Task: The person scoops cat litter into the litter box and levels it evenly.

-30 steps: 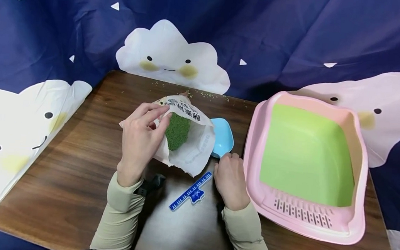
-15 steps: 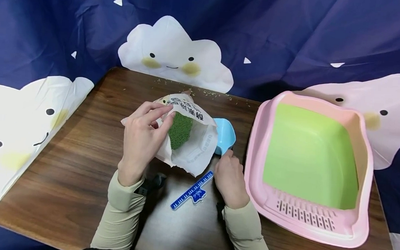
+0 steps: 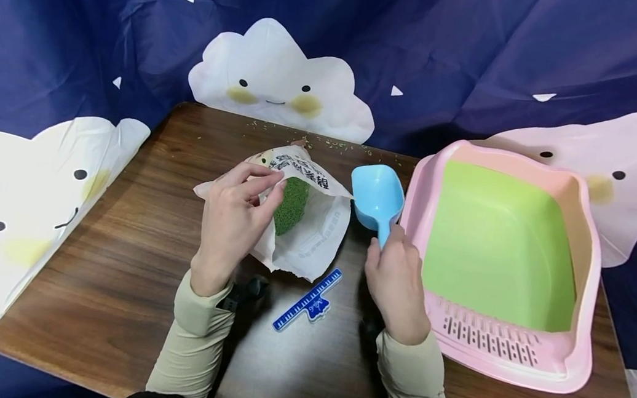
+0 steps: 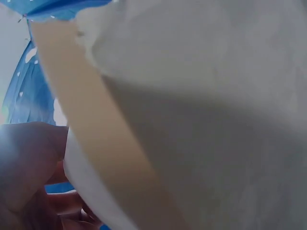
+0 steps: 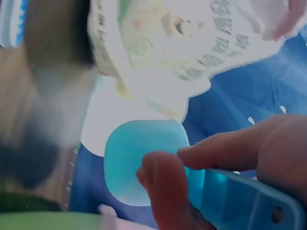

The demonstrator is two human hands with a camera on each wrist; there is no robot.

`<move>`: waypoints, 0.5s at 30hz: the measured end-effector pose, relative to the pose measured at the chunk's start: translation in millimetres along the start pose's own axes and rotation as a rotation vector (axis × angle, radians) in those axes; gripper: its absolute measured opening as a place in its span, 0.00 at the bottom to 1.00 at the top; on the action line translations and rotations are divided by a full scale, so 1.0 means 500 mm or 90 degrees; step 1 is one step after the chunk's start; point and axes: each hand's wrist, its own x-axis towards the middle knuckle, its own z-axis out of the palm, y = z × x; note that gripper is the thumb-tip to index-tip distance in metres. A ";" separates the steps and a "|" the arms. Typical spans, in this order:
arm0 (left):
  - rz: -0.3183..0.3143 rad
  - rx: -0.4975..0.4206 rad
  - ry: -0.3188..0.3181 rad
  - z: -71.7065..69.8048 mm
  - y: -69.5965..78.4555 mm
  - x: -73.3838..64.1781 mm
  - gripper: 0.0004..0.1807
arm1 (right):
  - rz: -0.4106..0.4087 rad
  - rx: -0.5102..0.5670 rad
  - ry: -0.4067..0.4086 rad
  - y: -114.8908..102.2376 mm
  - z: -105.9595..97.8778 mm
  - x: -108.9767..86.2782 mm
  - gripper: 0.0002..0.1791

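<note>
My left hand [image 3: 234,218] pinches the torn top edge of a white printed bag [image 3: 315,242], keeping its mouth spread. Green granules [image 3: 292,206] show inside the bag. In the left wrist view, the bag's pale wall [image 4: 216,143] fills most of the picture beside the hand's fingers [image 4: 29,163]. To the right of the bag, my right hand [image 3: 398,278] grips the handle of a light blue scoop [image 3: 377,191]. The scoop's bowl faces up with nothing visible in it. The right wrist view shows thumb and finger around the scoop's handle [image 5: 249,191].
A pink litter box [image 3: 507,354] with a green inside stands at the right, close beside my right hand. On the wooden table [image 3: 97,270], a blue strip with a piano-key pattern [image 3: 311,300] lies between my forearms. Pale crumbs are scattered along the back edge.
The scoop has come out from beside the bag and moved right and up, now fully visible in my right hand. My left hand still holds the bag's edge.
</note>
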 end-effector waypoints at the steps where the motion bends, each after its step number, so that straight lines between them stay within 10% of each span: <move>1: 0.008 0.004 -0.001 0.000 0.000 0.000 0.08 | 0.001 0.002 0.007 0.001 -0.009 0.000 0.20; 15: 0.020 0.089 -0.064 -0.014 0.010 -0.008 0.09 | -0.035 0.010 -0.042 0.047 -0.121 -0.004 0.21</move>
